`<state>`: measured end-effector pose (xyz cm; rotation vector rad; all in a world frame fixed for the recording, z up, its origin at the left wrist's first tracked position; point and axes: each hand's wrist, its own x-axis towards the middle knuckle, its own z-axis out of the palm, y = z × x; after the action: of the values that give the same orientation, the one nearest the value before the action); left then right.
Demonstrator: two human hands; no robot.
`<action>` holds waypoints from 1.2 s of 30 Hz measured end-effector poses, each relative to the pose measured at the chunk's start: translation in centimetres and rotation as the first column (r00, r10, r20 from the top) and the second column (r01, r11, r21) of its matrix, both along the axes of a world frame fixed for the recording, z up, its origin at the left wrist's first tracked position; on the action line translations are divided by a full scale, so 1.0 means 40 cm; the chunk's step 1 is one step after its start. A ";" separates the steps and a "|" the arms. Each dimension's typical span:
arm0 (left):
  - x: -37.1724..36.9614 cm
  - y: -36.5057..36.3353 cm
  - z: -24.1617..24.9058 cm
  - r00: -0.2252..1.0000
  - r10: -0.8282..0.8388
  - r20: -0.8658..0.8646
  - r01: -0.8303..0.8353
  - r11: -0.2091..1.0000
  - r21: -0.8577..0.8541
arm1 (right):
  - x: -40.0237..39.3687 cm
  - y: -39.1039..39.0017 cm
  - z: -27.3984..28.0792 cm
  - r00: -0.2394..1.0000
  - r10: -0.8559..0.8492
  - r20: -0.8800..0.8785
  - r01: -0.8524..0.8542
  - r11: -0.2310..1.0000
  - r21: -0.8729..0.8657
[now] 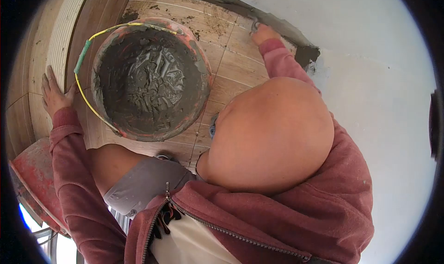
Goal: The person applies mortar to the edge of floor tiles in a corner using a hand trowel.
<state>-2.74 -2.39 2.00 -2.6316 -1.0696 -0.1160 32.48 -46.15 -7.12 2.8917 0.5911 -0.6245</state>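
Note:
My left hand [56, 93] lies flat with fingers spread on the ribbed light edge of a wood-look tiled step [67, 30]. At the foot of the wall, my right hand [265, 34] is closed around what looks like a trowel [254, 24], a small grey metal tool mostly hidden by the fingers. It is against a strip of wet grey mortar [282, 27] where wall and floor meet. Between my hands stands a red bucket [206, 62] caked with mortar. Wet grey mortar [155, 79] fills much of it, and its yellow wire handle with a green grip [82, 56] leans left.
My bare knee [277, 130] is between the bucket and the pale wall [388, 106]. Mortar crumbs [196, 23] lie on the wood-look floor tiles [238, 69] behind the bucket. Another red, mortar-stained container [37, 171] stands at lower left, beside my left sleeve.

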 end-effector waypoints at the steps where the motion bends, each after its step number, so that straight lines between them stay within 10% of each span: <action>1: 0.001 -0.001 0.000 1.000 0.009 -0.011 -0.009 1.000 0.003 | 0.008 0.001 0.010 0.999 -0.030 0.030 0.029 0.999 0.015; 36: -0.001 0.010 -0.010 1.000 0.024 -0.018 -0.024 1.000 0.019 | -0.084 0.015 -0.043 0.991 0.090 0.094 -0.102 0.987 0.125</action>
<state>-2.80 -1.99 1.59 -2.5974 -1.0888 -0.0957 29.12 -45.55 -8.83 2.9698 0.7811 -0.4588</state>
